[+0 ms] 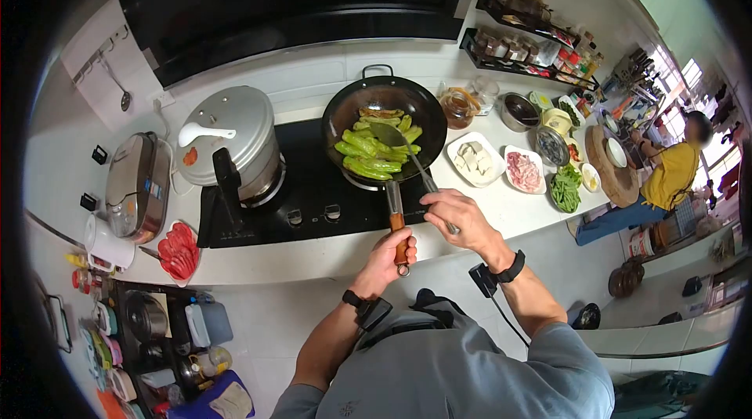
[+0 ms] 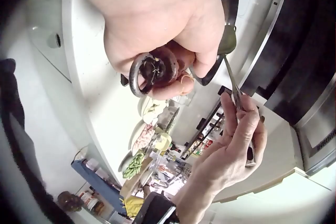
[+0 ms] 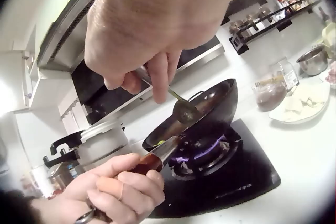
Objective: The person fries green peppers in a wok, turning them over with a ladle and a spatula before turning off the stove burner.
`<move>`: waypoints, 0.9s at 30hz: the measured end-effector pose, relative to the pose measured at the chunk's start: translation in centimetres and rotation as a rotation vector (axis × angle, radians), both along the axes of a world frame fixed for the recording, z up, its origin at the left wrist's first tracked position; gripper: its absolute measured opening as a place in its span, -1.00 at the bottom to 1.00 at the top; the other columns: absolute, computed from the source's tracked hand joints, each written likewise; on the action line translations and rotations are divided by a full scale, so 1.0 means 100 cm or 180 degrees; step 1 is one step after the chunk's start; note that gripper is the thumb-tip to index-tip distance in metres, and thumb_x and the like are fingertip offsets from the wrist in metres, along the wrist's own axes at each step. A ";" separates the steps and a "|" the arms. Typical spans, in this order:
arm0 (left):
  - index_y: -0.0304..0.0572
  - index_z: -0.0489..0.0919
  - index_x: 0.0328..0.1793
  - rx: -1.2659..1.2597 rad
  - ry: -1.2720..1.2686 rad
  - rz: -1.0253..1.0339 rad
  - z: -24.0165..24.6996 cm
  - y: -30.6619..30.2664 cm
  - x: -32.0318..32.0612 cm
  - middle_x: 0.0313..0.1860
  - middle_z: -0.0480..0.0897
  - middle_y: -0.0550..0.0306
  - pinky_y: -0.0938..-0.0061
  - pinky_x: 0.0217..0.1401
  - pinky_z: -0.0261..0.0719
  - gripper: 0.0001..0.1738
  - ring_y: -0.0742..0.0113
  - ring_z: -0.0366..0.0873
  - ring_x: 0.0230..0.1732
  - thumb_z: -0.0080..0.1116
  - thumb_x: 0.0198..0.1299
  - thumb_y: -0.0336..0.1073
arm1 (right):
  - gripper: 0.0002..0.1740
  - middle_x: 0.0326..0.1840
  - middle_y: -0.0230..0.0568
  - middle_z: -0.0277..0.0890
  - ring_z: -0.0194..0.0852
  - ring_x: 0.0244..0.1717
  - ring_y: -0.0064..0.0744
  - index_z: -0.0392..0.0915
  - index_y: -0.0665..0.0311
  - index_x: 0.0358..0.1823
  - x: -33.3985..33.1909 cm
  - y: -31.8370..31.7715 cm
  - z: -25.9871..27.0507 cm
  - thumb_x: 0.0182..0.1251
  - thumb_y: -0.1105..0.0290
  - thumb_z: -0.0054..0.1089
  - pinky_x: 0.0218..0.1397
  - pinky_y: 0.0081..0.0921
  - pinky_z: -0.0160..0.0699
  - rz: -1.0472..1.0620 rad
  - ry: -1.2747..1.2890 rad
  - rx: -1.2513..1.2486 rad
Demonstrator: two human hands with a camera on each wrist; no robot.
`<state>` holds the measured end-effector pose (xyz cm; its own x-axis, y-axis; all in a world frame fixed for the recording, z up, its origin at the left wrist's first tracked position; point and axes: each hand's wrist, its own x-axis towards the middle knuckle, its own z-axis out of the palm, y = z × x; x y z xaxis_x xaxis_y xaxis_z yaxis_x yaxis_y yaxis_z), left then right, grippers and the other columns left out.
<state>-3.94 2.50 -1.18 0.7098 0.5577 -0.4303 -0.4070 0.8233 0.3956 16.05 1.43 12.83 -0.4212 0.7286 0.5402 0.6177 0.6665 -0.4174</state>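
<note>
My left hand (image 1: 384,262) grips the wooden handle (image 1: 399,223) of a black wok (image 1: 338,110). Long green peppers (image 1: 364,164) lie in the wok, with browned patches on those at the back. A long-handled metal spatula (image 1: 386,134) is held in my right hand (image 1: 462,219), its head over the peppers inside the wok. From the right wrist, the spatula head (image 3: 186,113) shows inside the tilted wok rim, and a violet flame (image 3: 207,151) burns on the burner below. The left wrist view shows the ring (image 2: 135,79) at the handle's end, just beyond my curled fingers.
A large pressure cooker (image 1: 227,129) with a white spoon on its lid stands left of the wok. Plates of white chunks (image 1: 475,162) and sliced meat (image 1: 525,171) sit right, near green vegetables (image 1: 565,188). Another person in yellow (image 1: 675,176) stands at the far right.
</note>
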 end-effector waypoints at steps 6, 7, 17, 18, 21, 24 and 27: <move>0.05 0.53 -0.23 0.0094 0.0226 -0.0037 0.010 -0.003 0.001 -0.49 0.56 0.31 0.59 -0.75 0.27 -0.71 0.44 0.51 -0.57 0.24 0.46 0.01 | -0.87 -0.02 -0.12 0.72 0.71 -0.11 -0.01 0.60 0.34 -0.29 0.014 -0.005 0.010 0.30 0.51 0.43 0.01 -0.18 0.71 -0.0549 -0.0286 -0.0022; 0.05 0.53 -0.22 0.0099 0.0245 -0.0044 0.011 -0.003 0.001 -0.50 0.55 0.30 0.59 -0.75 0.27 -0.71 0.44 0.51 -0.58 0.24 0.46 0.01 | -0.87 -0.02 -0.12 0.72 0.71 -0.11 -0.01 0.60 0.34 -0.29 0.019 -0.005 0.011 0.30 0.51 0.43 0.01 -0.18 0.71 -0.0541 -0.0289 -0.0015; 0.05 0.53 -0.20 0.0190 0.0275 0.0074 0.004 -0.005 0.006 -0.50 0.55 0.32 0.60 -0.71 0.23 -0.73 0.45 0.52 -0.55 0.20 0.47 0.00 | -0.92 -0.06 -0.09 0.74 0.74 -0.13 -0.10 0.65 0.39 -0.27 0.053 0.009 0.016 0.39 0.53 0.38 -0.02 -0.32 0.70 -0.0692 0.0691 -0.0168; 0.05 0.53 -0.20 0.0173 0.0297 0.0097 0.008 -0.006 0.006 -0.50 0.55 0.32 0.60 -0.71 0.23 -0.73 0.45 0.52 -0.55 0.20 0.47 0.00 | -0.92 -0.06 -0.09 0.74 0.74 -0.13 -0.10 0.65 0.39 -0.27 0.054 0.011 0.012 0.39 0.53 0.38 -0.02 -0.32 0.70 -0.0669 0.0710 -0.0189; 0.03 0.52 -0.19 0.0214 0.0298 0.0058 0.018 -0.006 0.006 -0.50 0.53 0.32 0.60 -0.71 0.24 -0.72 0.46 0.49 -0.57 0.18 0.49 0.00 | -0.90 -0.05 -0.09 0.75 0.75 -0.13 -0.21 0.68 0.42 -0.23 0.061 0.019 -0.001 0.45 0.51 0.33 -0.02 -0.38 0.70 -0.0560 0.0992 -0.0159; 0.02 0.51 -0.18 0.0231 0.0346 0.0006 0.021 -0.005 0.005 -0.50 0.52 0.31 0.61 -0.70 0.24 -0.72 0.47 0.48 -0.57 0.17 0.50 -0.01 | -0.75 -0.02 -0.08 0.72 0.75 -0.12 -0.34 0.65 0.51 -0.21 0.068 0.034 -0.022 0.60 0.42 0.21 -0.04 -0.45 0.72 -0.0527 0.2126 -0.0747; 0.00 0.50 -0.15 0.0168 0.0353 0.0095 0.032 -0.010 0.009 -0.47 0.54 0.29 0.61 -0.71 0.25 -0.74 0.48 0.46 -0.57 0.15 0.51 -0.04 | -0.74 -0.06 -0.09 0.68 0.75 -0.21 -0.36 0.65 0.52 -0.21 0.084 0.045 -0.034 0.62 0.42 0.18 -0.09 -0.47 0.71 -0.0589 0.2262 -0.1152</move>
